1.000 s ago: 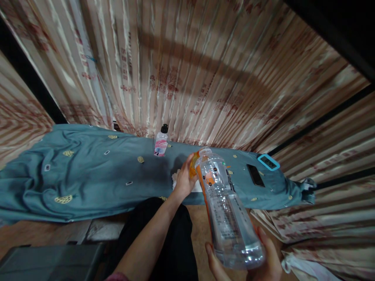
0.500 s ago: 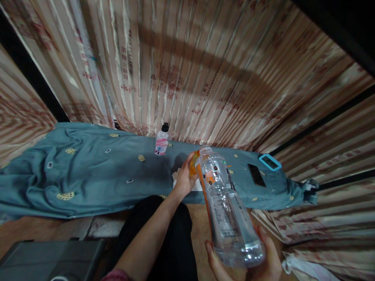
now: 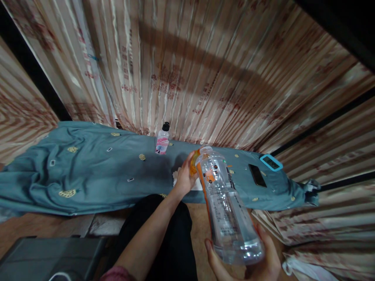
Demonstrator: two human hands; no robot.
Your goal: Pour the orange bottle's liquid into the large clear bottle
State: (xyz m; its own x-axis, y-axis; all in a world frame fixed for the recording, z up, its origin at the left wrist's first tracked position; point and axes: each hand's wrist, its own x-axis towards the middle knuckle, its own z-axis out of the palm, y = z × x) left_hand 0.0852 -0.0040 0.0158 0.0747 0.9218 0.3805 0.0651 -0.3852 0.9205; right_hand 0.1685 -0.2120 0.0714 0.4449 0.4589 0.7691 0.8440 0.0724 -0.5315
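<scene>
My right hand point(image 3: 260, 261) is wrapped round the base of a large clear plastic bottle point(image 3: 227, 210) with an orange and grey printed label. The bottle slants, its neck point(image 3: 206, 150) pointing away from me and no cap visible on it. Close beside that neck, my left hand point(image 3: 185, 177) is closed on a small amber see-through object point(image 3: 193, 163); its exact kind is hard to make out. Behind the left hand lies some white tissue-like material point(image 3: 197, 185), partly hidden by the hand and the bottle.
A teal patterned cloth point(image 3: 96, 168) covers the long surface ahead. On it are a small black-capped bottle point(image 3: 162, 141), a dark phone point(image 3: 257, 175) and a blue-framed digital clock point(image 3: 271, 162). Pleated curtains point(image 3: 187, 78) hang behind. A grey case point(image 3: 49, 257) sits lower left.
Both hands, the bottle and the amber object hold almost the same position. The view has shifted very slightly.
</scene>
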